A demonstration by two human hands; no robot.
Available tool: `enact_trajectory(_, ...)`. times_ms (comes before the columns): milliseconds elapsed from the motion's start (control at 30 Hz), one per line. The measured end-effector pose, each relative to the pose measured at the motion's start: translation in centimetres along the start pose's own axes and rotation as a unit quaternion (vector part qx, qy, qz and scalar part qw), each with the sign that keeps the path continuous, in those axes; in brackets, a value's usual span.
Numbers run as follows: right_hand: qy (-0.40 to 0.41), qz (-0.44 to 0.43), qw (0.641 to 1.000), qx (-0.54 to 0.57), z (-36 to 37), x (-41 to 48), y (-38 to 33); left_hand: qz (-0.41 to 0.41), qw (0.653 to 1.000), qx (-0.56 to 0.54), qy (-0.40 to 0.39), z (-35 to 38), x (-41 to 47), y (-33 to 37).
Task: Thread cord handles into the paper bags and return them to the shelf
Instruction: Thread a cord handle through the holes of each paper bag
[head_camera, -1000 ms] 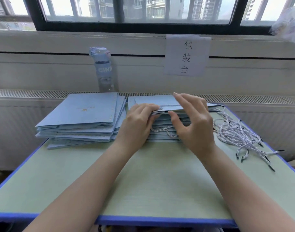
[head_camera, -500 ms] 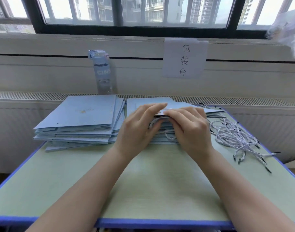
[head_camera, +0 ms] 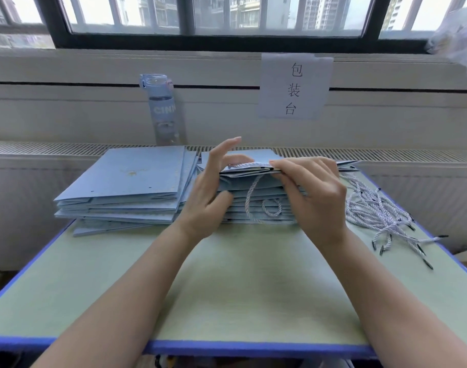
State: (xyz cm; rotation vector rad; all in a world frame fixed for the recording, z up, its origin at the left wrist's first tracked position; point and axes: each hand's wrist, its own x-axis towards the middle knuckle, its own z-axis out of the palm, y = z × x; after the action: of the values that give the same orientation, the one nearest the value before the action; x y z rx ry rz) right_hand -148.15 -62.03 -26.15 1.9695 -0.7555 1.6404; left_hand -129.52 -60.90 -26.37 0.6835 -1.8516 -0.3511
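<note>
The cord [head_camera: 249, 165] lies crosswise along the top bag's [head_camera: 256, 156] near edge — right hand [head_camera: 317, 197] pinching 1 end. Left hand [head_camera: 208, 192], fingers loose, flanks the other.

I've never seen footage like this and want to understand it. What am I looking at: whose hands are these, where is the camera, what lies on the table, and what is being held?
No machine here: a person works with bare hands, and the picture comes from a camera worn on their head, looking down. On the table lie a left stack and a right stack of flat blue paper bags, with loose cords to the right. The right hand pinches a cord at the edge of the top bag; the left hand touches that bag's other end, though whether it grips is unclear. A water bottle stands behind.
</note>
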Motion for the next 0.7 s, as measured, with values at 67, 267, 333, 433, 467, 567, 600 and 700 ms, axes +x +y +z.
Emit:
enact_trajectory(67, -0.002, 0.006, 1.000, 0.008, 0.0, -0.1, 0.0, 0.016, 1.000, 0.021, 0.010, 0.1, 0.0, -0.1)
enact_trajectory(267, 0.037, 0.004, 0.999, 0.014, -0.3, 0.2, -0.2, 0.019, 0.986, 0.141, 0.092, 0.6, 0.3, -1.5)
enact_trajectory(333, 0.057, 0.009, 0.998, 0.003, -0.6, 0.3, 0.0, 0.007, 0.977, 0.168, 0.130, 0.1, 0.4, -2.2)
enact_trajectory(433, 0.033, 0.015, 0.999, -0.027, -0.8, 0.3, 0.8, -0.024, 0.980, 0.127, 0.152, -0.7, 0.4, -2.8)
enact_trajectory(467, 0.011, 0.020, 0.999, -0.041, -0.8, 0.3, 1.2, -0.050, 0.982, 0.093, 0.155, -0.8, 0.4, -2.7)
enact_trajectory(567, -0.035, 0.076, 0.991, -0.106, -1.0, 0.0, 2.8, -0.102, 0.977, 0.028, 0.186, -1.0, 0.5, -2.4)
enact_trajectory(600, -0.041, 0.113, 0.985, -0.123, -1.1, -0.1, 3.2, -0.109, 0.974, 0.026, 0.199, -1.0, 0.6, -2.3)
enact_trajectory(700, -0.058, 0.184, 0.972, -0.130, -1.5, -0.3, 3.9, -0.120, 0.968, 0.035, 0.218, -0.9, 0.7, -2.1)
